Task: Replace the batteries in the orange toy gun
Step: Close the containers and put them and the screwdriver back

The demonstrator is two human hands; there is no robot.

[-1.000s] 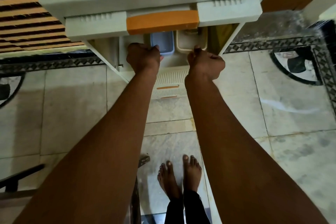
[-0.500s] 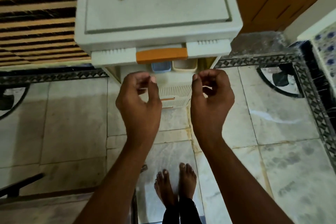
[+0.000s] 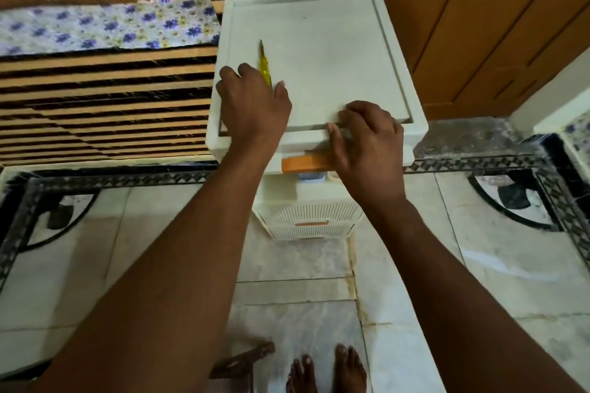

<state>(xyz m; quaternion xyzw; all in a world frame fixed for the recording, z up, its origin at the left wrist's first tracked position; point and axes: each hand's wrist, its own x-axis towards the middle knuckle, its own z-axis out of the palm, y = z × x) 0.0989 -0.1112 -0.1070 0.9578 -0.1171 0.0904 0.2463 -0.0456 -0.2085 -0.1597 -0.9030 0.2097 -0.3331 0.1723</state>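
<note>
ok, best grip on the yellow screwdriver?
Take the screwdriver by its yellow handle, from above: it lies flat on the cabinet top, thin tip pointing away. The left hand already covers the handle's near end.

screwdriver handle hidden under left hand

There is a single view, from a wide-angle camera worn on the person's head, looking steeply down and forward. It sits close above a white drawer unit, whose top fills the upper middle. The tiled floor and bare feet lie along the bottom edge.
</note>
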